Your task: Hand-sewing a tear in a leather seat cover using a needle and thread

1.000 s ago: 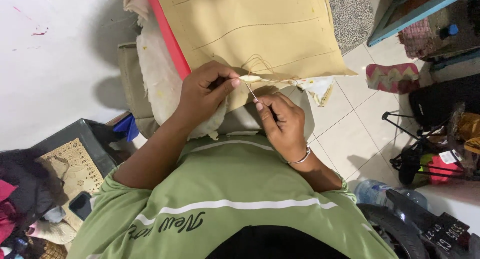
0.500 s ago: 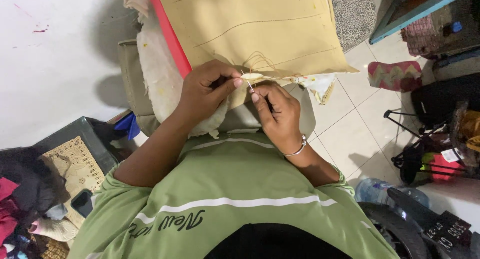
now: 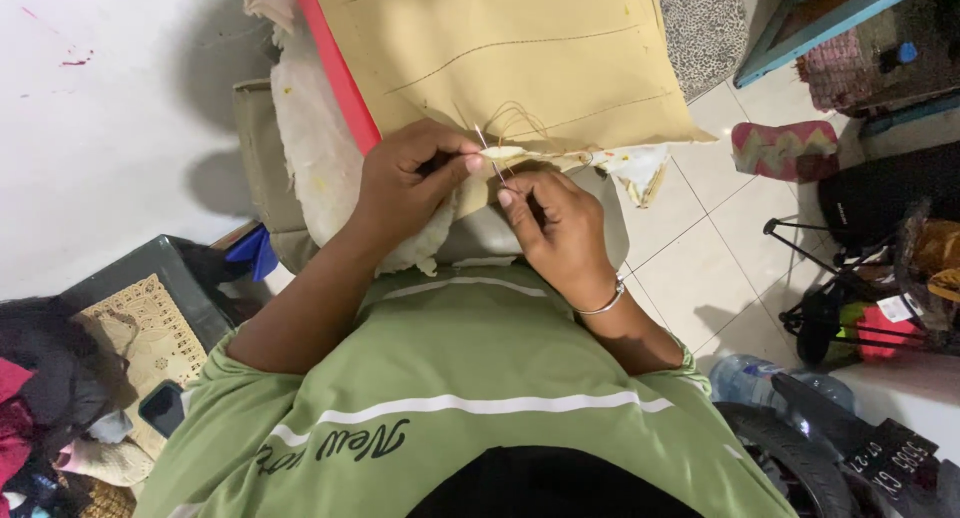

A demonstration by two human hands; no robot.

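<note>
A tan fabric panel [image 3: 520, 48] with stitched lines and a red edge strip [image 3: 335, 68] lies over my lap, with pale fleecy padding [image 3: 310, 168] under it. My left hand [image 3: 405, 183] pinches the near edge of the tan fabric between thumb and fingers. My right hand [image 3: 550, 228], with a silver bangle at the wrist, grips a thin sewing needle [image 3: 487, 150] that sticks up through that edge. Loops of tan thread [image 3: 515, 118] rise from the seam just above the needle.
A black crate [image 3: 140, 278] with a patterned beige cloth and a phone [image 3: 160, 408] sits at the left. To the right on the tiled floor are a patterned pouch [image 3: 785, 148], a black metal stand [image 3: 830, 278], a water bottle [image 3: 750, 378] and a tyre [image 3: 800, 458].
My right hand has shifted left and pushed the needle up through the fabric edge. The thread loops now stand higher above the seam. My left hand keeps its pinch.
</note>
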